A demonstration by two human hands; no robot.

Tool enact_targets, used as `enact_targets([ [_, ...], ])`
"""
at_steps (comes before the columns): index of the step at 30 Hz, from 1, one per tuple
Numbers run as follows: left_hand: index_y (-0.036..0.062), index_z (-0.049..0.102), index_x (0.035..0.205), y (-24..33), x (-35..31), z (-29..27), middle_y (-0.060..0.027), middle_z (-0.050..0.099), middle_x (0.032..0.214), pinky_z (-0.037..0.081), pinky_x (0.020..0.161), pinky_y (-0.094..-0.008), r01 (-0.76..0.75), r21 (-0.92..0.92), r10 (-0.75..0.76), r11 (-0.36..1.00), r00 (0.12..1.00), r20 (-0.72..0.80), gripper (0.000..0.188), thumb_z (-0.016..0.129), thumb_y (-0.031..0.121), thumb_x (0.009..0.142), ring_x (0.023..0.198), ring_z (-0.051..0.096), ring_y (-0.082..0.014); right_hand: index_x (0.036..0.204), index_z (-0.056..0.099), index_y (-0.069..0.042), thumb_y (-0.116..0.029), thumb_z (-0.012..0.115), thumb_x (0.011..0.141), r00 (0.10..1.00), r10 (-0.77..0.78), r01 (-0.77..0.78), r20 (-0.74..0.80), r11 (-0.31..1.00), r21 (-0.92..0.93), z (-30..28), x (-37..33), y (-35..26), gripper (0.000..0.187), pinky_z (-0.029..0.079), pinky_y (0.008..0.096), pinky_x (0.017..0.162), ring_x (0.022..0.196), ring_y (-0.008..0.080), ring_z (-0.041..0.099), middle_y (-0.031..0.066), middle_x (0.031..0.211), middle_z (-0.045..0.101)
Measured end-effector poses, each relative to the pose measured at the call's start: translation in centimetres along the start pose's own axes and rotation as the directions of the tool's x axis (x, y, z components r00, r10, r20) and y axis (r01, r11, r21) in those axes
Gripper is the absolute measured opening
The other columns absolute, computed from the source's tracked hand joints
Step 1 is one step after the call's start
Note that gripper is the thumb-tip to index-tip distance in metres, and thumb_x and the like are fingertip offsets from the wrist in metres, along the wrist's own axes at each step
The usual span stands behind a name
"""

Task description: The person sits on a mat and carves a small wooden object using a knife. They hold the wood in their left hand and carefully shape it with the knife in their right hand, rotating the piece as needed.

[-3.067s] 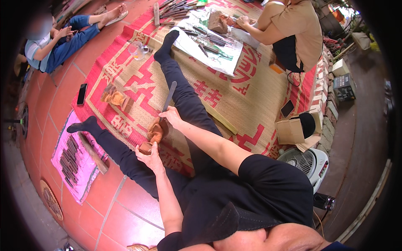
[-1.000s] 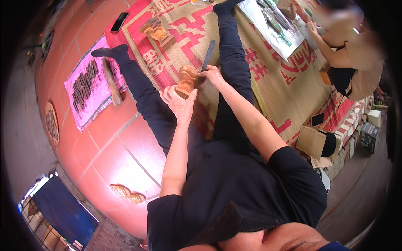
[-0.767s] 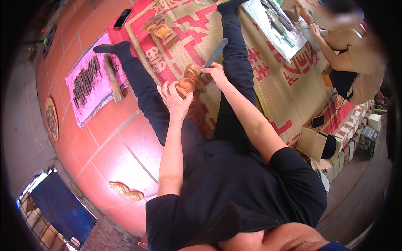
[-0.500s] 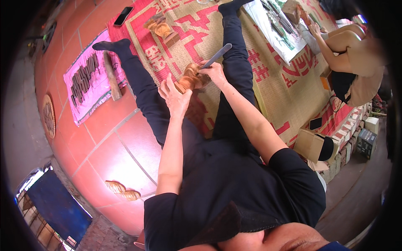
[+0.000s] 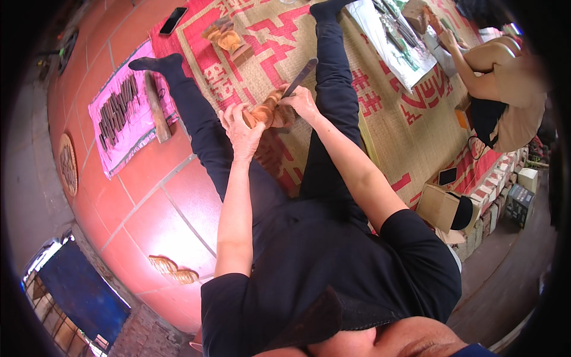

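Between my legs, a reddish-brown wood carving with rounded, turned-looking forms lies tilted over the mat. Its near left end is gripped by my left hand, fingers wrapped around it. My right hand is closed on a flat grey blade-like tool, whose rounded end points up and away to the right. The tool's lower end is hidden by my fingers and meets the carving's far right side; its exact kind cannot be made out. Farther off, a second carved wooden figure lies on the mat.
A pink cloth with several dark carving tools and a wooden mallet lies left. A phone is at the far left. Another person sits right, near a white sheet holding tools. A carved piece lies on the tiles.
My left hand has shifted slightly left and turned with the carving. The grey tool has tilted, its free end moving left, and its visible face now looks darker.
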State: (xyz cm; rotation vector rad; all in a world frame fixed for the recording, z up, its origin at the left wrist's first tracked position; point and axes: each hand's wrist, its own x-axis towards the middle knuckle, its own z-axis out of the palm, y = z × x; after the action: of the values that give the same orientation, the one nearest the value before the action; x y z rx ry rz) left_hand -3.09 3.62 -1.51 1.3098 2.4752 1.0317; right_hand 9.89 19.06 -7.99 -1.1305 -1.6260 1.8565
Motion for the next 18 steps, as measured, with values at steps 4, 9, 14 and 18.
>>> enact_targets([
  [4,0.0122,0.053,0.114,0.4,-0.1,-0.2,-0.0101,0.046,0.120,0.017,0.116,-0.0463,0.012,-0.003,-0.012,1.000,1.000,-0.002,0.055,0.068,0.015,0.061,0.124,0.038,-0.0294,0.100,0.069,0.001,-0.003,0.072,0.073,0.996,0.044,-0.036,-0.076,0.993,0.111,0.0,-0.2,-0.4,0.028,0.047,0.0262,0.080,0.083,0.0145,0.063,0.0045,0.086,0.069],
  [9,0.0129,0.053,0.116,-0.6,-0.2,-0.2,-0.0100,0.046,0.121,0.018,0.116,-0.0466,-0.005,-0.009,0.005,1.000,1.000,-0.017,0.058,0.068,0.013,0.060,0.125,0.037,-0.0312,0.095,0.069,0.000,-0.005,0.072,0.077,0.994,0.072,-0.040,-0.079,0.937,0.348,-0.1,0.4,0.7,0.019,0.048,0.0263,0.076,0.080,0.0119,0.062,0.0034,0.086,0.069],
  [14,0.0134,0.053,0.117,1.1,-0.3,-0.3,-0.0084,0.046,0.122,0.019,0.116,-0.0464,0.049,0.012,-0.049,0.999,0.999,0.002,0.059,0.068,0.013,0.060,0.125,0.036,-0.0320,0.088,0.068,-0.001,-0.004,0.073,0.076,1.000,-0.012,0.014,-0.022,0.993,0.117,0.1,0.2,0.1,0.013,0.049,0.0275,0.072,0.073,0.0106,0.061,0.0021,0.083,0.067],
  [18,0.0138,0.053,0.117,1.2,-0.1,-0.1,-0.0081,0.044,0.124,0.022,0.115,-0.0462,0.062,0.028,-0.062,0.998,0.998,0.010,0.058,0.068,0.013,0.061,0.128,0.033,-0.0331,0.094,0.068,-0.001,-0.004,0.074,0.076,0.984,0.081,-0.008,-0.156,0.910,0.415,-0.3,0.9,1.3,0.020,0.048,0.0249,0.070,0.072,0.0096,0.060,0.0022,0.078,0.065],
])
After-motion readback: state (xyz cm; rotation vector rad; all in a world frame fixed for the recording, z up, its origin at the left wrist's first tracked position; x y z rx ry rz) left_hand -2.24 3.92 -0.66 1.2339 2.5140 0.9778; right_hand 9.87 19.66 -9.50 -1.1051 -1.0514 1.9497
